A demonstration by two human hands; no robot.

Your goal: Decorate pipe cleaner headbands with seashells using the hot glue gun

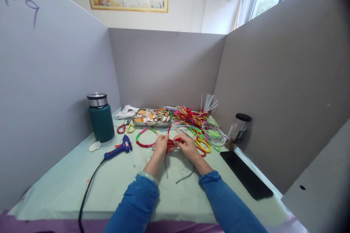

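My left hand (161, 145) and my right hand (187, 146) meet over the middle of the table, fingers pinched on a red pipe cleaner (171, 142) that runs between them. A thin grey hoop (186, 177), which seems to rise into my hands, lies under my wrists. A headband (143, 137) wrapped in red, green and pink lies just left of my left hand. A heap of coloured pipe cleaners (193, 118) sits beyond my right hand. Blue sleeves cover both forearms.
A blue glue gun (120, 149) with a black cord lies at left, near a dark green flask (100, 117). A metal tray (151, 116) of shells stands at the back, scissors (125, 127) beside it. A black phone (246, 174) and a jar (239, 129) are at right. Grey partitions enclose the table.
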